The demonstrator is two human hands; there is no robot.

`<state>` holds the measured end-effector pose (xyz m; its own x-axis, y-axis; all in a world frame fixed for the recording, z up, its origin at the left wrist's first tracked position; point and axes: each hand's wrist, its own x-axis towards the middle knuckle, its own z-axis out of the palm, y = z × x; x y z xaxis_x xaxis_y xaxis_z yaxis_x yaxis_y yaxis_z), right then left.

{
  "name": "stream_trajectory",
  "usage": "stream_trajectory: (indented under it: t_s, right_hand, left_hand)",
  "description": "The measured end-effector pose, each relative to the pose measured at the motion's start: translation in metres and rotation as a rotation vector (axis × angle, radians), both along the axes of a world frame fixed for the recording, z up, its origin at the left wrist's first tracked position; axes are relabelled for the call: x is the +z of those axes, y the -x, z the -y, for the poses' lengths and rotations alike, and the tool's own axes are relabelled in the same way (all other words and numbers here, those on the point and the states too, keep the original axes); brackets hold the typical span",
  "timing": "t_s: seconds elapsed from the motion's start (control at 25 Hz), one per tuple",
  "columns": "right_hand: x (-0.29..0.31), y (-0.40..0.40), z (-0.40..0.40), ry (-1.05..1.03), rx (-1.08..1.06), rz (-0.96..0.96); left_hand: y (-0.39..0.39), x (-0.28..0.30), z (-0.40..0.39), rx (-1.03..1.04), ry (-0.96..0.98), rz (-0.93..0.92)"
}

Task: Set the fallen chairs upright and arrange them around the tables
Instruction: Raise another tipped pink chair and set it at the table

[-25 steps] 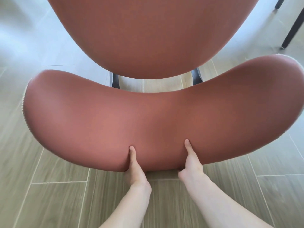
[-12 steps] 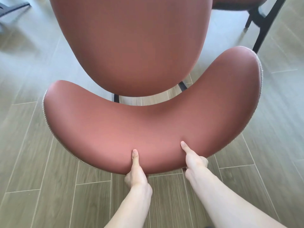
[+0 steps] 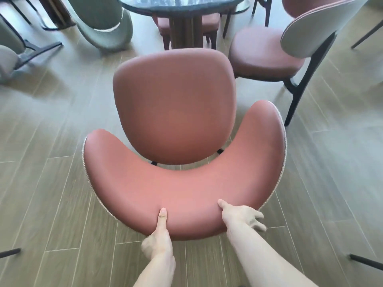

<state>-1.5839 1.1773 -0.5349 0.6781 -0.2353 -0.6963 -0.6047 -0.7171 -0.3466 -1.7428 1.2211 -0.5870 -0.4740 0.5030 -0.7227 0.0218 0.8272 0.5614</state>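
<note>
A red upholstered chair stands upright in front of me, its seat facing a dark round table. Its curved backrest is nearest to me. My left hand grips the backrest's top edge, thumb on the front and fingers hidden behind. My right hand touches the backrest with its thumb, while its fingers are spread out to the right, off the padding.
A second red chair with a pale back shell stands upright at the right of the table. Green chairs lean or lie at the upper left. Dark chair legs poke in at both lower corners. The floor is wood-look planks.
The chair has moved away from me toward the table, so the whole seat and the table now show. My right hand's fingers have come out from behind the backrest and spread.
</note>
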Motion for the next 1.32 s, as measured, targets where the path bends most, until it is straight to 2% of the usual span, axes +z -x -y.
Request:
stream_trajectory:
  t_s: [0.04,0.08,0.16,0.2,0.24,0.28,0.32,0.4,0.52,0.6,0.68,0.76,0.8,0.88,1.0,1.12,1.32]
  right_hand:
    - [0.015,-0.002,0.003,0.092,0.202,0.149]
    - [0.022,-0.002,0.010,0.145,0.465,0.385]
    - [0.023,-0.007,0.027,0.109,1.079,0.820]
    - [0.023,-0.013,0.031,0.086,1.390,0.909]
    - [0.023,-0.020,0.031,0.125,1.664,0.888]
    - [0.022,-0.028,0.027,0.202,1.846,0.787]
    - [0.018,-0.035,0.023,0.276,1.919,0.720]
    - [0.016,-0.043,0.011,0.309,1.872,0.798]
    - [0.014,-0.048,-0.007,0.236,1.788,0.898]
    - [0.015,-0.056,-0.017,0.205,1.773,0.920]
    - [0.021,-0.065,-0.029,0.185,1.786,0.921]
    - [0.029,-0.072,-0.040,0.192,1.816,0.901]
    - [0.033,-0.076,-0.048,0.186,1.828,0.895]
    - [0.043,-0.087,-0.068,0.160,1.839,0.898]
    - [0.062,-0.115,-0.097,0.047,1.897,0.883]
    - [0.081,-0.137,-0.125,-0.044,1.902,0.838]
    - [0.093,-0.143,-0.178,-0.095,1.706,0.783]
  left_hand:
    - [0.000,0.008,-0.002,-0.002,0.001,0.001]
    - [0.000,0.014,-0.004,-0.007,-0.004,-0.002]
    - [-0.004,0.026,-0.011,-0.015,-0.005,0.008]
    - [-0.008,0.030,-0.016,-0.012,-0.009,0.027]
    - [-0.012,0.034,-0.019,-0.007,-0.020,0.048]
    - [-0.015,0.038,-0.023,-0.014,-0.035,0.064]
    - [-0.019,0.043,-0.026,-0.041,-0.049,0.072]
    - [-0.017,0.059,-0.036,-0.200,-0.049,0.031]
    - [0.006,0.079,-0.056,-0.809,-0.029,-0.265]
    - [0.022,0.085,-0.068,-1.190,-0.239,-0.502]
    - [0.022,0.094,-0.074,-1.430,-0.644,-0.640]
    - [0.006,0.101,-0.085,-1.628,-1.040,-0.681]
    - [-0.008,0.103,-0.093,-1.727,-1.103,-0.715]
    - [-0.036,0.109,-0.114,-1.900,-0.945,-0.810]
    - [-0.067,0.112,-0.151,-1.989,-0.705,-0.931]
    - [-0.091,0.124,-0.192,-1.906,-0.710,-0.918]
    - [-0.116,0.134,-0.238,-1.760,-0.825,-0.934]
